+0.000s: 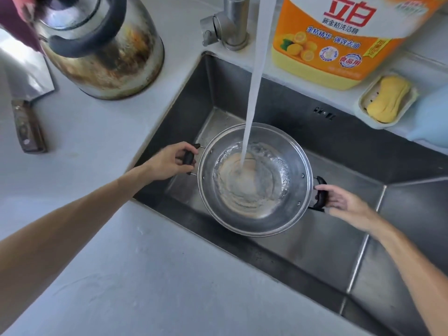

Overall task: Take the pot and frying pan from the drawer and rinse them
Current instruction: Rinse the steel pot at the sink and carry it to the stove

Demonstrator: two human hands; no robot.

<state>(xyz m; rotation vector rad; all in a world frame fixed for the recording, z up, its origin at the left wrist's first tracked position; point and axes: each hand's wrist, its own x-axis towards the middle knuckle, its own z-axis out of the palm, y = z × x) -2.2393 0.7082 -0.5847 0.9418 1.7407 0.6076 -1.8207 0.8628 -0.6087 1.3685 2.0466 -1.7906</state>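
Pot [254,214] fills the sink's [315,251] left half; right half open; kettle [101,57] crowds counter.

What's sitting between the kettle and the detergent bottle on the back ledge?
In the head view, the faucet base stands between the kettle and the detergent bottle, with its water stream falling into the pot.

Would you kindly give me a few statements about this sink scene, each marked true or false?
1. Both hands hold the pot by its black side handles. True: the left hand and right hand each grip one handle of the pot.
2. The tap is off. False: a stream of water falls into the pot.
3. The kettle stands inside the sink. False: it stands on the counter, left of the sink.
4. A yellow soap bar lies in a dish behind the sink. True.
5. A frying pan lies in the sink. False: none is visible.
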